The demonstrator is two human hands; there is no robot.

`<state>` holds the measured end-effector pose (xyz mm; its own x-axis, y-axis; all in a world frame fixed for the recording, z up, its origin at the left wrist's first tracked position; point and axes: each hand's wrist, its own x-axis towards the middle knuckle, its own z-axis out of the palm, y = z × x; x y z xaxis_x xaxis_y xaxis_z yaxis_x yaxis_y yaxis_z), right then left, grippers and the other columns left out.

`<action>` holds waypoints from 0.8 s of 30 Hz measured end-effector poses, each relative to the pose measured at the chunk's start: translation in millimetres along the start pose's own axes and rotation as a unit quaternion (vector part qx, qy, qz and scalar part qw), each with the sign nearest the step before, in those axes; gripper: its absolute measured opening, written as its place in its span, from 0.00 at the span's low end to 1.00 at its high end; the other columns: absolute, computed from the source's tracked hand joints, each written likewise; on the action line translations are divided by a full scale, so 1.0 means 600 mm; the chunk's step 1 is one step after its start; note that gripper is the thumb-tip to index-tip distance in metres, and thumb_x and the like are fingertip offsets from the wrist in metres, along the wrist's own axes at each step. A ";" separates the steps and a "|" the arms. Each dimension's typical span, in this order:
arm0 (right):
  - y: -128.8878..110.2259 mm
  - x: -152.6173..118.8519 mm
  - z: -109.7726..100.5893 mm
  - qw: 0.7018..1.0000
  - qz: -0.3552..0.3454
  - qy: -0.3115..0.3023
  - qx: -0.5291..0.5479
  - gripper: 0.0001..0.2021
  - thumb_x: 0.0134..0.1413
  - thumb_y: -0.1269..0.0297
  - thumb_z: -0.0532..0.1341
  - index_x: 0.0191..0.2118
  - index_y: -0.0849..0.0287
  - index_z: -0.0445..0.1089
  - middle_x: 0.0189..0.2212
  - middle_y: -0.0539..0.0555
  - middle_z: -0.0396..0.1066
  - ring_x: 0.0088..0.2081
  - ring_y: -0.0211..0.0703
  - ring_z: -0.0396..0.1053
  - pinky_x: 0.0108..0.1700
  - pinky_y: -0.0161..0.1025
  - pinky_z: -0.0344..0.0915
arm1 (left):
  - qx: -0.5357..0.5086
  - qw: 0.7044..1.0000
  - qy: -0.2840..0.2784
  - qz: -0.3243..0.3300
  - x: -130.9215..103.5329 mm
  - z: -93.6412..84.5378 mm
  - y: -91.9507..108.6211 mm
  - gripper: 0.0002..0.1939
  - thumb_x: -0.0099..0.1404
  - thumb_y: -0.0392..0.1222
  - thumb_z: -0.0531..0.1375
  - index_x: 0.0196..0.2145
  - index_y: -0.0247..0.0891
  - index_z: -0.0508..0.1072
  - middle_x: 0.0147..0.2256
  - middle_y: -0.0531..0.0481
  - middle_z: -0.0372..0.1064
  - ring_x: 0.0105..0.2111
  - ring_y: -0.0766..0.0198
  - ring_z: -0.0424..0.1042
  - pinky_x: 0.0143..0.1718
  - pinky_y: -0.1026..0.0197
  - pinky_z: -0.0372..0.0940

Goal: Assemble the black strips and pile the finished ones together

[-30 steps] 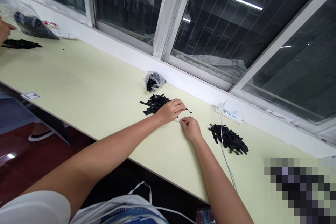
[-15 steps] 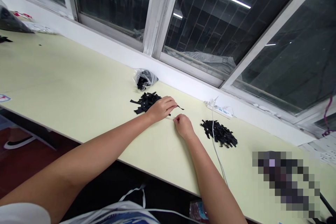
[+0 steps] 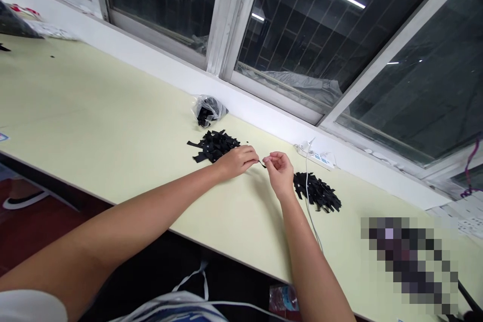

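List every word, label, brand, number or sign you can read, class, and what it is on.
None can be read.
Bottle label: too small and blurred.
Sticker on the table, far left: cut off, unreadable.
Blue shirt print: cut off, unreadable.

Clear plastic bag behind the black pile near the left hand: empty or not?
Not empty: black pieces show inside the clear plastic bag, behind the black pile. How full it is, I cannot tell.

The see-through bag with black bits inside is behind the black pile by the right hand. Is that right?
Not quite: the head view shows the see-through bag, with black bits inside, behind the black pile by the left hand, not the right hand.
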<state>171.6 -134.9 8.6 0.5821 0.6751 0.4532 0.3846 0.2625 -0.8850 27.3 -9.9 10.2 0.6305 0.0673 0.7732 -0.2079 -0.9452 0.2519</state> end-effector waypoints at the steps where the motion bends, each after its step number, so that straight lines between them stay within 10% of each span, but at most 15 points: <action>1: -0.002 -0.005 0.005 1.000 0.003 -0.019 0.003 0.17 0.49 0.54 0.68 0.41 0.56 0.65 0.33 0.52 0.73 0.34 0.41 0.72 0.41 0.41 0.70 | -0.001 1.000 -0.006 -0.008 0.000 0.000 0.001 0.11 0.72 0.37 0.53 0.38 0.36 0.75 0.36 0.45 0.70 0.39 0.61 0.70 0.43 0.59 0.65; 24: -0.020 -0.024 0.014 0.992 -0.038 -0.079 -0.095 0.16 0.51 0.53 0.66 0.42 0.55 0.67 0.36 0.55 0.75 0.37 0.44 0.75 0.45 0.44 0.73 | -0.041 0.995 -0.024 -0.084 -0.003 0.002 -0.002 0.06 0.65 0.34 0.57 0.35 0.38 0.75 0.35 0.49 0.73 0.38 0.62 0.71 0.43 0.59 0.65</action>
<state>152.8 -142.2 11.5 0.4321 0.7625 0.4816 0.5594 0.1922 -0.8063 27.3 -9.3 7.6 0.6956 0.2050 0.6886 -0.1562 -0.8923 0.4235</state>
